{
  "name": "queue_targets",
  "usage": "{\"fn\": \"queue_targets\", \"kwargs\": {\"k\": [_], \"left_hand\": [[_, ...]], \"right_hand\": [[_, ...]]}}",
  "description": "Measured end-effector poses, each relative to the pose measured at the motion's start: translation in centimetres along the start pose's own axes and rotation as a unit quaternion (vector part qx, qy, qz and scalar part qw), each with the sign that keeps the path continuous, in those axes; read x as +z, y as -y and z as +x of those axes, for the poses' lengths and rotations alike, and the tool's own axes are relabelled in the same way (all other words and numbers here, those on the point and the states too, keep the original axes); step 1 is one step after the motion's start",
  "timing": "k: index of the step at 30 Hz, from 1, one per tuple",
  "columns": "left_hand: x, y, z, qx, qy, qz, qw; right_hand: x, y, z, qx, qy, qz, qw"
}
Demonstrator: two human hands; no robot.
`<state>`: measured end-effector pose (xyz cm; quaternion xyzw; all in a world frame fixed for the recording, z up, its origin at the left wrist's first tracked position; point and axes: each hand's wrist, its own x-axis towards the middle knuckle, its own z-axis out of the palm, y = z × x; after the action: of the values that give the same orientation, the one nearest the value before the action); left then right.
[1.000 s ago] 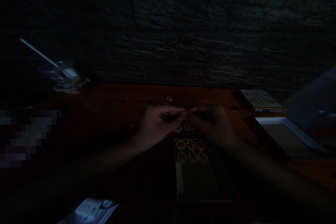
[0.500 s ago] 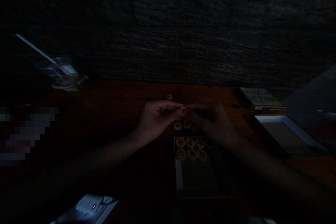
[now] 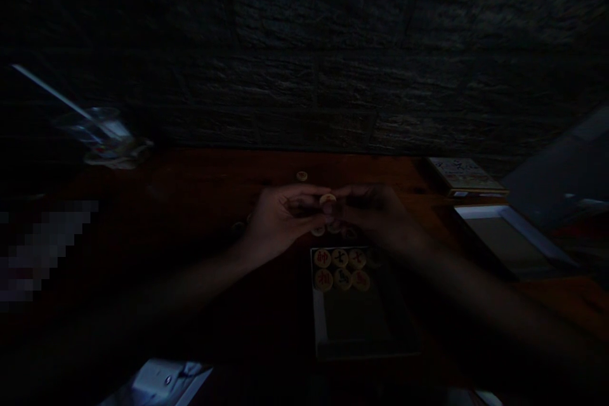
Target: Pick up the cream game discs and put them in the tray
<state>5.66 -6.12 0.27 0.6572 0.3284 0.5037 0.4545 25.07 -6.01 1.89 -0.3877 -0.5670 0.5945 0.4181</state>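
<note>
My left hand (image 3: 281, 212) and my right hand (image 3: 380, 212) meet at the fingertips above the table, both closed on one round wooden Chinese chess piece (image 3: 328, 198). Just below them stands an open shallow box (image 3: 320, 317) with two rows of chess pieces at its far end, such as a red-marked piece (image 3: 322, 258) and a black-marked piece (image 3: 343, 278). Between hands and box lie several loose pieces (image 3: 318, 231), partly hidden by my fingers. Another loose piece (image 3: 301, 176) rests beyond my left hand.
A box lid or tray (image 3: 504, 244) lies at the right, with a closed printed box (image 3: 466, 176) behind it. At the left are a clear plastic cup with a straw (image 3: 102, 133) and a blurred-out patch. A stone wall (image 3: 304, 76) rises behind the wooden table (image 3: 214, 171). The scene is very dark.
The chess piece between my fingertips now shows its face, where before it was mostly covered. The whole view has shifted slightly, so things sit a little further left.
</note>
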Motion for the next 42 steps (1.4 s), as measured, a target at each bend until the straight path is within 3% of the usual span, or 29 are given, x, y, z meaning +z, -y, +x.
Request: {"fn": "queue_targets", "kwargs": {"k": [9, 17, 22, 31, 42], "left_hand": [[-0.15, -0.31, 0.23, -0.011, -0.030, 0.000, 1.000], [0.17, -0.68, 0.01, -0.025, -0.036, -0.027, 0.999], [0.23, -0.71, -0.14, -0.002, -0.032, 0.008, 0.999], [0.37, -0.21, -0.38, -0.006, -0.008, 0.006, 1.000], [-0.02, -0.14, -0.03, -0.008, -0.029, -0.030, 0.999]], "right_hand": [[-0.21, 0.53, -0.19, -0.004, 0.004, -0.057, 0.998], [-0.02, 0.12, -0.28, -0.058, -0.012, -0.115, 0.992], [0.09, 0.09, -0.35, -0.055, -0.023, -0.133, 0.989], [0.28, 0.43, -0.29, -0.014, -0.031, -0.078, 0.996], [-0.33, 0.28, -0.17, -0.004, -0.001, -0.018, 1.000]]}}
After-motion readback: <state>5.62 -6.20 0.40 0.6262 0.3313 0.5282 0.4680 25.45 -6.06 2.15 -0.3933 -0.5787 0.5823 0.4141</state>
